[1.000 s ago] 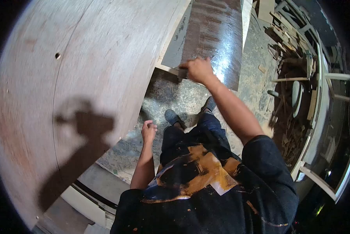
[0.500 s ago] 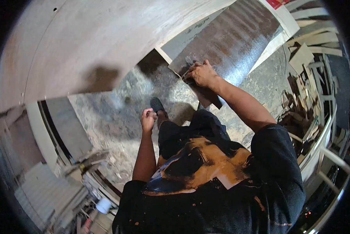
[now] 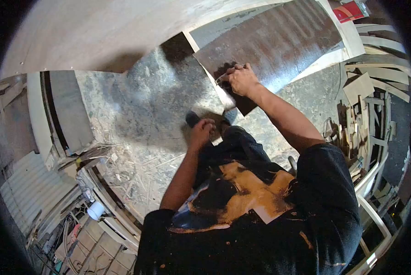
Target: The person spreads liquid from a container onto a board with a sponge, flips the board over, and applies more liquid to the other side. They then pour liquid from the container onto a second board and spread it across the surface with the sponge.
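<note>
- Two hands show in the head view: the right hand [image 3: 243, 79] grips the near edge of a dark brown laminate sheet [image 3: 278, 46], which lies slanted over the dusty floor [image 3: 141, 114].
- The left hand [image 3: 201, 132] is curled shut near the knee, apart from the sheet; whether it holds anything cannot be told.

The right hand [image 3: 243, 79] covers the near corner of the dark laminate sheet [image 3: 278, 43], and the thin thing in its fingers is too small to name. The left hand [image 3: 202, 133] hides most of the shoe [image 3: 191, 118] beneath it; whether it grips anything cannot be told. The big plywood panel [image 3: 104, 32] is blurred and runs off the top edge
</note>
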A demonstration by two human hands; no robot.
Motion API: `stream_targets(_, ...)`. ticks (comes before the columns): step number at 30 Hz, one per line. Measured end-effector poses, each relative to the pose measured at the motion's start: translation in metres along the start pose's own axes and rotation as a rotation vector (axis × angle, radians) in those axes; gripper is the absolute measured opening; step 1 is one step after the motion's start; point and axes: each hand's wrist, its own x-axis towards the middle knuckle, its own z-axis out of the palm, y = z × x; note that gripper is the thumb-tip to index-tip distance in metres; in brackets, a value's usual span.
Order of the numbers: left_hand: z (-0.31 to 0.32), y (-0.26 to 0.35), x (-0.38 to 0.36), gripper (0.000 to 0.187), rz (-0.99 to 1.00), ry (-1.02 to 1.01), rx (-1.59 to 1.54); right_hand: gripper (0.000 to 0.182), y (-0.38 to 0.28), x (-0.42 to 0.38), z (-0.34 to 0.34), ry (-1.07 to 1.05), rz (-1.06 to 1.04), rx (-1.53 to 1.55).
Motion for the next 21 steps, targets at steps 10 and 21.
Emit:
stream_targets(10,0.032,0.082,0.050,0.030,0.118,0.029,-0.189,0.036,-0.013,-0.117,0.050,0.047,0.062,0.091)
stream_targets(21,0.067,0.070,0.027,0.038,-0.202,-0.148,-0.006,0.050,0.011,-0.226,0.097,0.044,0.446,0.575)
